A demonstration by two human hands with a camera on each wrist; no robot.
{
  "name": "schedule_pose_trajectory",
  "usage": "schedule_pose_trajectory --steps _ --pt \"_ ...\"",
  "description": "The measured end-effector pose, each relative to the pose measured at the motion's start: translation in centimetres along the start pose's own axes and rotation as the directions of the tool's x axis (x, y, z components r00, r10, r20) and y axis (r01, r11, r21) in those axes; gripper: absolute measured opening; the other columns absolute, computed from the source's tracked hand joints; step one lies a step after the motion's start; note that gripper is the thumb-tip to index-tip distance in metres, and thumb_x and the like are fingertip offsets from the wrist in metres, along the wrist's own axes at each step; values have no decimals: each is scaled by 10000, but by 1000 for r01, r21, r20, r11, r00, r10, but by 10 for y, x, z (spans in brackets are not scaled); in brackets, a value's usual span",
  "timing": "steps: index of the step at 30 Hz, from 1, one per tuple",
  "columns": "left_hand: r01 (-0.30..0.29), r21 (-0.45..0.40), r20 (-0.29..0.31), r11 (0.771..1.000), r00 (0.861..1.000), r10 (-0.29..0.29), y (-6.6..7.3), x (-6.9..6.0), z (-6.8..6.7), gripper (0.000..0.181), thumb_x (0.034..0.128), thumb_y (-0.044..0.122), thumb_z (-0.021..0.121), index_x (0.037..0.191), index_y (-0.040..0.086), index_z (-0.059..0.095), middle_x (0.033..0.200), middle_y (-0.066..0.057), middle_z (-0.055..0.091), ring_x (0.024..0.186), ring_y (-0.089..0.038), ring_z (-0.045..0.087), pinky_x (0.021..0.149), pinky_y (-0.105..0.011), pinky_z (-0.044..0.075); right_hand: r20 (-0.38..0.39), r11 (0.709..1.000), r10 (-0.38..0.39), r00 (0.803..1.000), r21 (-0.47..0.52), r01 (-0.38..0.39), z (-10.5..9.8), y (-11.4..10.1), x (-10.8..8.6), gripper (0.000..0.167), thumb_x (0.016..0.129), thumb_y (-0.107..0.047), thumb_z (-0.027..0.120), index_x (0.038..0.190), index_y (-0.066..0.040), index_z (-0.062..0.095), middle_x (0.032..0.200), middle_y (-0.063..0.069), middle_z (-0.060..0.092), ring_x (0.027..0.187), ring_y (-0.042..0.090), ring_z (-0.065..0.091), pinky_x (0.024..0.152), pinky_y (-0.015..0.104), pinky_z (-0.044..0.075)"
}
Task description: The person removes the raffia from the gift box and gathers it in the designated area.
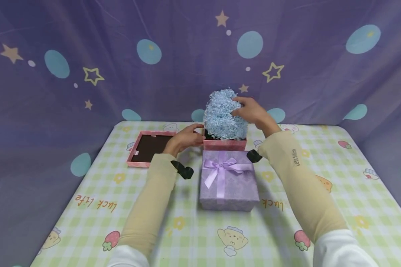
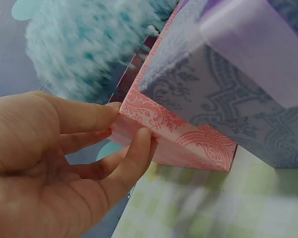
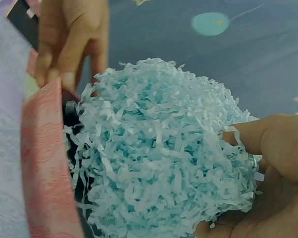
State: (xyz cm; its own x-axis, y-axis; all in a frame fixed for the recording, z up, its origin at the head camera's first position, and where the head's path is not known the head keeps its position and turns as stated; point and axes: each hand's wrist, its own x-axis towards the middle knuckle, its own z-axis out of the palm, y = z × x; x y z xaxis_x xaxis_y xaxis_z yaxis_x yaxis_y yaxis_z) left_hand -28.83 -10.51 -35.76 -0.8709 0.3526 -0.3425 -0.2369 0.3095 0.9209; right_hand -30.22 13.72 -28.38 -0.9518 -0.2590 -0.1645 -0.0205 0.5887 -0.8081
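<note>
Shredded pale-blue paper (image 1: 224, 115) bulges above the rim of an open pink patterned box (image 1: 224, 145), just above centre in the head view; we cannot tell whether its underside rests inside. Our right hand (image 1: 252, 111) clasps the heap from its right side, thumb and fingers sunk into the strands. Our left hand (image 1: 187, 137) pinches the box's left corner between thumb and fingers. Just below in the frame, we see a lilac gift box (image 1: 228, 193) with a satin ribbon bow (image 1: 222, 165). Left of centre, a shallow pink lid (image 1: 140, 164) lies dark inside up on the checked desk (image 1: 187, 241).
</note>
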Motion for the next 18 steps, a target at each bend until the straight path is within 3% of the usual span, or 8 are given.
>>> schedule_pose_trajectory --steps 7,13,18 --pt "-7 -8 -3 1000 1000 7 -4 3 -1 622 927 -24 510 1487 52 251 1285 -292 486 987 -230 570 1046 -429 443 -102 997 -72 992 -24 70 -18 -7 -22 600 945 -136 555 1498 -179 326 1584 58 219 1408 294 293 1049 501 398" --pt "-7 -13 2 1000 1000 7 -5 2 -3 625 929 -19 505 1491 56 240 1346 -321 445 1018 -254 565 1057 -438 429 -156 997 -74 985 -39 69 -32 -5 -40 584 951 -140 546 1494 -193 336 1579 66 232 1398 292 302 1011 495 402" --pt "-4 -30 3 1000 1000 4 -5 2 -4 624 930 -29 503 1490 56 241 1350 -322 440 1033 -268 561 1068 -448 416 -208 997 -77 975 -38 71 -44 9 -50 593 935 -127 547 1490 -173 344 1572 88 243 1403 292 281 991 494 399"
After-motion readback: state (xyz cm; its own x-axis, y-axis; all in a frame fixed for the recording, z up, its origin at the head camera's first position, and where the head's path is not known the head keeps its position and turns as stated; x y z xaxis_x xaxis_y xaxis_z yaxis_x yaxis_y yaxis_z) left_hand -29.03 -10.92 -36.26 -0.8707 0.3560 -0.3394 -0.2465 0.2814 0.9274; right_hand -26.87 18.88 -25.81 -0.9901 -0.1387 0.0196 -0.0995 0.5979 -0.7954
